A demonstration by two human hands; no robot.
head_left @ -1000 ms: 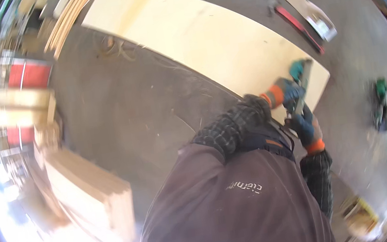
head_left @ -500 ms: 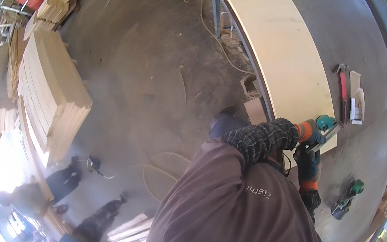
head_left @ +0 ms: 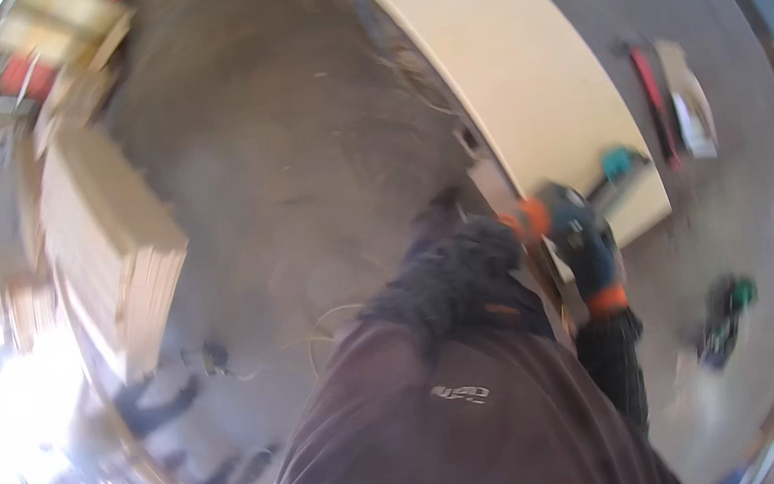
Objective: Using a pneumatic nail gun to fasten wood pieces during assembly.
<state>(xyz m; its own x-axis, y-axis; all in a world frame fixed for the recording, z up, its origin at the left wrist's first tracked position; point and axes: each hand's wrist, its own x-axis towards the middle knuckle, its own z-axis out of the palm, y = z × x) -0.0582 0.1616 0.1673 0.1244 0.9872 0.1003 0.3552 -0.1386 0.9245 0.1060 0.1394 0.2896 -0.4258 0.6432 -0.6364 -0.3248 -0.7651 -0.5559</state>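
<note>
My left hand [head_left: 558, 202], in a dark glove with an orange cuff, is over the near end of a long pale wooden board [head_left: 522, 69]. Right against it is my right hand [head_left: 586, 241], gloved the same way, at the board's near edge. Both are smeared by motion and overlap, so their fingers and any grip cannot be made out. A teal-and-black tool [head_left: 620, 166], its kind unclear, lies across the board's end just right of my left hand. Below the hands, a narrow pale strip [head_left: 563, 267] shows beside my right hand.
On the grey table right of the board are a red-handled tool [head_left: 655, 103], a pale piece with a white item [head_left: 690, 108], and a green-and-black power tool [head_left: 725, 320]. Stacked boards [head_left: 109, 245] stand left. Two blurred people are at the lower left.
Both hands have drawn left, off the teal tool's front, to the board's near-left corner. The whole view has shifted and blurred. The teal tool remains on the board's end.
</note>
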